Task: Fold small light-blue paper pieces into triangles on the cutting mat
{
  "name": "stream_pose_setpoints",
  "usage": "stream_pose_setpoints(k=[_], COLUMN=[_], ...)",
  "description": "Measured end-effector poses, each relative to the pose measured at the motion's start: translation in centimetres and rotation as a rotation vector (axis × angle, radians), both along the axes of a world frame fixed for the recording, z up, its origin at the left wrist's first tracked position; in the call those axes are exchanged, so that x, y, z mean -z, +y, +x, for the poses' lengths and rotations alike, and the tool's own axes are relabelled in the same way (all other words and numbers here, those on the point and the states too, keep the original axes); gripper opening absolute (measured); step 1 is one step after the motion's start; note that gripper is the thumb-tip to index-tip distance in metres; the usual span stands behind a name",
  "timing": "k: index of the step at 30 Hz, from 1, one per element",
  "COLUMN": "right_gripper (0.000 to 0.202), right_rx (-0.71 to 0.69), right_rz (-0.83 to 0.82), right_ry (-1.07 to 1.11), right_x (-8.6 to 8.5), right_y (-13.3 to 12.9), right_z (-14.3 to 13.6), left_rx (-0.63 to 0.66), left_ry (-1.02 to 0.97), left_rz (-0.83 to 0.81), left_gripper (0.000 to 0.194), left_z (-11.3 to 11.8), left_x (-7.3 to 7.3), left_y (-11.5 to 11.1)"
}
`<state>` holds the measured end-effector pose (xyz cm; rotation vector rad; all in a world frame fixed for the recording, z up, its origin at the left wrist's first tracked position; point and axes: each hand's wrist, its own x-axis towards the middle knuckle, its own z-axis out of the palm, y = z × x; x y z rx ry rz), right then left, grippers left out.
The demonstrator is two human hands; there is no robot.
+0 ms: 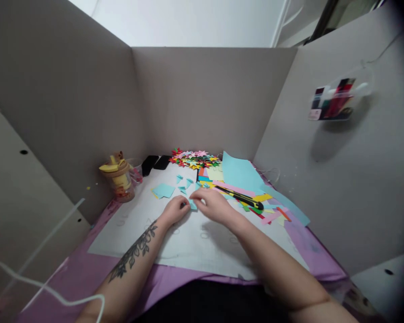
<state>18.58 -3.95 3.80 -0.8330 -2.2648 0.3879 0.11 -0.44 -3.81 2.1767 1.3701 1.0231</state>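
Note:
A small piece of light blue paper (pixel 193 205) is pinched between my two hands over the white sheet (pixel 131 233). My left hand (pixel 177 210) grips its left side with thumb and forefinger. From above right, my right hand (pixel 210 204) closes its fingertips on the upper edge. Several small folded blue paper pieces (pixel 182 189) lie just beyond my hands. To the left of them sits a short stack of blue paper pentagons (pixel 164 190), with a bit of yellow showing underneath. The fingers partly cover the held paper, so its exact folds cannot be made out.
Behind is a heap of colourful paper stars (pixel 195 158). On the right, a yellow-and-black utility knife (pixel 240 197) rests on paper strips beside a large blue sheet (pixel 240 172). A lidded cup (pixel 121 181) and two black phone-like slabs (pixel 150 165) stand left. Grey panels (pixel 212 98) enclose the table.

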Motion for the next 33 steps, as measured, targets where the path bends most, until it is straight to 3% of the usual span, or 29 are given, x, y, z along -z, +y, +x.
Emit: stream_pose_setpoints(k=[1,3,6,8,14,19,24,29,33], right_gripper=[0.024,0.033,0.050,0.052,0.037,0.014,0.012,0.014,0.018], right_rx=[0.149,0.318,0.234,0.148,0.143,0.135,0.126,0.127,0.101], right_rz=[-0.034,-0.106,-0.077,0.035,0.226,0.184,-0.040,0.018,0.045], right_ry=[0.021,0.085,0.077,0.015,0.080,0.208,0.278,0.208,0.198], right_x=[1.1,3.7,6.9,7.8,7.5,7.6,7.4,7.7,7.7], right_y=[1.3,3.3,4.5,4.4,4.0,4.0,3.8,3.9,3.6], right_z=[0.3,0.9,1.4,1.2,0.0,-0.2,0.0,-0.2,-0.6], left_rx=[-0.020,-0.051,-0.071,-0.057,0.069,0.074,0.067,0.074,0.032], left_ry=[-0.013,-0.042,-0.131,-0.189,-0.271,-0.274,-0.193,-0.082,-0.095], left_rz=[0.009,0.022,0.019,-0.006,-0.139,-0.197,-0.057,0.075,0.082], left_gripper=[0.011,0.012,0.010,0.012,0.015,0.013,0.022,0.017,0.012], left_z=[0.0,-0.1,-0.3,-0.2,0.2,0.4,0.6,0.9,1.1], left_x=[0.0,0.1,-0.1,-0.4,-1.3,-1.5,-1.8,-1.5,-1.5], left_y=[0.1,0.2,0.4,0.3,-0.2,-0.5,-1.0,-1.4,-1.4])
